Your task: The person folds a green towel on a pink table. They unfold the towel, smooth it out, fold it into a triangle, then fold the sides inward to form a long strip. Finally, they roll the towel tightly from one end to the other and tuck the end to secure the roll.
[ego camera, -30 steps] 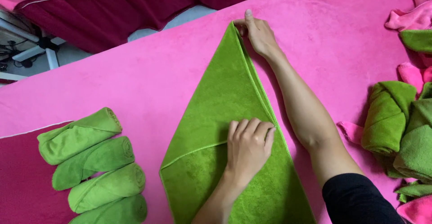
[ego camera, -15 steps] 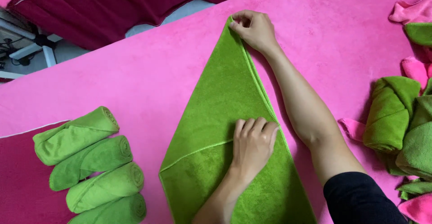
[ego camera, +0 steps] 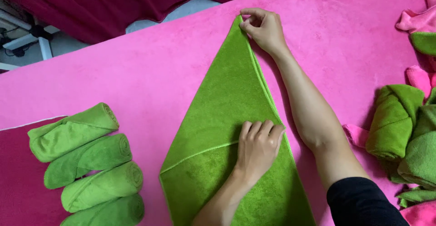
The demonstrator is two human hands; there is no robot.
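Pink cloth-covered table (ego camera: 136,71) fills the view, head camera looking down. Spread on it, middle of frame, lies the green towel (ego camera: 227,117), folded into a long triangle with its apex pointing away from the person and its wide base running off the near edge. Soft terry, light and limp by the look; it should crease wherever pressed, won't slip much on the pink pile, nothing fragile. Best places to take hold: the far tip or the hemmed right edge, with a flat palm to pin the body. Left of it, four rolled green towels (ego camera: 86,162) sit side by side, partly on a dark red cloth (ego camera: 18,185). At far right is a loose heap of green and pink towels (ego camera: 408,130), unrolled. Left hand (ego camera: 259,146) lies flat on the towel just right of centre, fingers together, pressing down and gripping nothing. Right hand (ego camera: 263,28) is at the apex, thumb and fingertips pinching the towel's tip.
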